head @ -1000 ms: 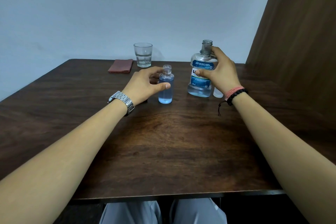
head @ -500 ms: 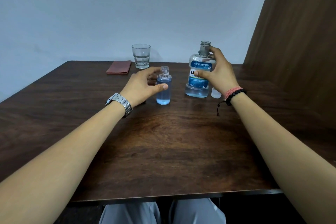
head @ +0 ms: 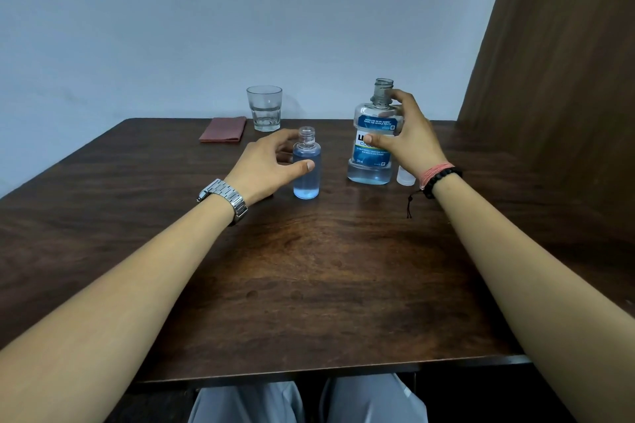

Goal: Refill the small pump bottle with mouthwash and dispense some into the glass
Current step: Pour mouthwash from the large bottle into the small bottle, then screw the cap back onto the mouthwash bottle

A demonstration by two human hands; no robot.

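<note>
The left hand (head: pixel 264 166) curls around the uncapped small bottle (head: pixel 307 165) at its three o'clock. The right hand (head: pixel 410 137) grips the open mouthwash bottle (head: pixel 374 134) at its nine o'clock; the glass (head: pixel 264 108) stands at the table's (head: pixel 309 278) twelve o'clock.

Open tabletop (head: pixel 309 285) before both bottles (head: pixel 307 175).

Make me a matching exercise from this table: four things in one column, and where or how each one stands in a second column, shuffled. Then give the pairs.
Things
1. small bottle
2. mouthwash bottle
3. glass
4. red cloth

States
A. folded flat, left of the glass
B. gripped by the right hand, uncapped
C. standing at the far edge, nearly empty
D. held by the left hand, blue liquid inside

Pairs: 1-D, 2-B, 3-C, 4-A
</note>
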